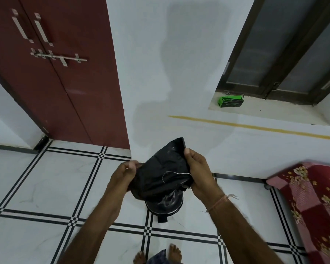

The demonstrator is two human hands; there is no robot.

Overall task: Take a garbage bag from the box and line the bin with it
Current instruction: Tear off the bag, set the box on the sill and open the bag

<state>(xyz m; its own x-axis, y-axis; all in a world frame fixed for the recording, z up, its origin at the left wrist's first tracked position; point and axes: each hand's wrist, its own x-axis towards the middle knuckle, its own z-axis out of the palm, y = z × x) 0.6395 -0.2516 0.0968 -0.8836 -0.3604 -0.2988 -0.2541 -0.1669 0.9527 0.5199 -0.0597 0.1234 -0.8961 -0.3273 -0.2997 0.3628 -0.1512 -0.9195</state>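
Observation:
A crumpled black garbage bag (160, 172) is held between both hands above the floor. My left hand (125, 173) pinches its left edge. On the right edge, my right hand (197, 171) grips with the thumb on top. Directly below the bag stands a small black bin (165, 205) on the tiled floor; only its lower rim and foot pedal show, the rest is hidden by the bag. The green garbage bag box (231, 101) lies on the window sill at the upper right, far from both hands.
A dark red double door (61, 77) with metal latches stands at the left. The white wall (170, 63) is straight ahead. A bed with a red floral cover (316, 202) juts in at the right. My bare feet (174, 252) stand on the white tiles.

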